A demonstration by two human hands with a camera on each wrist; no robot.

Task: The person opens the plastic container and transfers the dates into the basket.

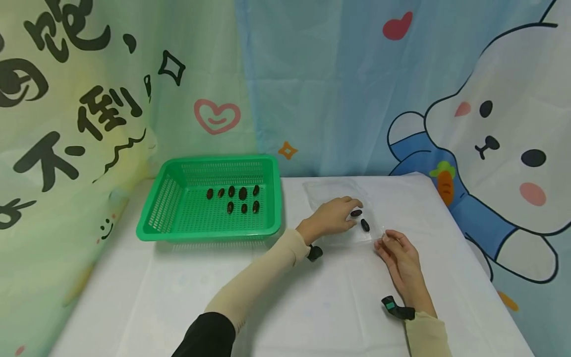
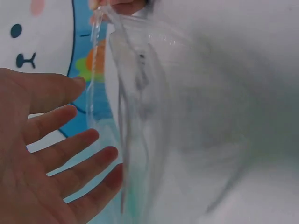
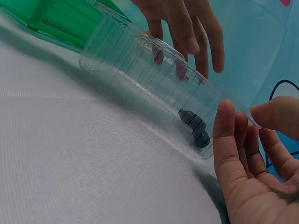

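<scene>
A clear plastic box [image 1: 327, 188] lies tilted on the right of the table, holding two dark, date-like oval pieces [image 3: 192, 120]. My right hand [image 1: 401, 260] pinches the box's near right corner between thumb and fingers, as the right wrist view shows. My left hand [image 1: 332, 217] reaches over the box's far side; in the left wrist view its fingers [image 2: 77, 149] are spread and grip nothing. In the right wrist view some left fingertips show through the clear wall, and I cannot tell whether they touch it.
To the left stands a green plastic basket [image 1: 207, 237] with several similar dark pieces [image 1: 243, 193] on its floor. A white cloth [image 1: 321, 307] covers the table. Behind it hangs a printed curtain [image 1: 312, 89] with a cartoon rabbit on the right.
</scene>
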